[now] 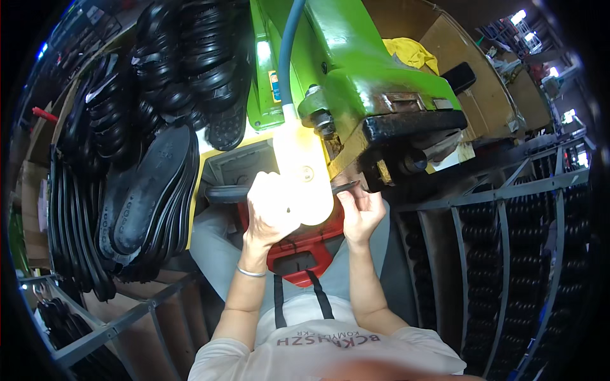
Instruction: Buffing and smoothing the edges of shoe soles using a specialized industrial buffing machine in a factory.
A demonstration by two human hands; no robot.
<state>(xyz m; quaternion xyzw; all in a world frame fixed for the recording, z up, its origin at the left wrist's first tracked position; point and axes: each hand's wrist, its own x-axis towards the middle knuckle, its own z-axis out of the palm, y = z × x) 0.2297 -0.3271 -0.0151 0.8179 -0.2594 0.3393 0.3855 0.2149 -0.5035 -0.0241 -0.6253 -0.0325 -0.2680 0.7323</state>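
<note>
In the head view, the room is a crowded workshop, with a rack (558, 219) on the right carrying rows of black soles (480, 267). A green machine (356, 76) stands at the far side, and a cardboard box (492, 105) with a yellow cloth (413, 54) at it lies beyond to the right. On the left, more black soles form tall piles (155, 184), some on edge. A blue hose (291, 57) runs down to a brightly lit lamp (305, 165) in the middle.

Just on the near side of the machine, above the lap, a black sole (227, 193) reaches from left to right, its middle hidden by the lamp and the left hand. The left hand (270, 206) is closed on it, its fingertips out of sight. The right hand (363, 216) pinches the right end between thumb and fingers, near the machine's dark head (413, 124); whether sole and head touch cannot be told. Between the knees is a red object (302, 244), and the left wrist wears a bracelet (251, 273).
</note>
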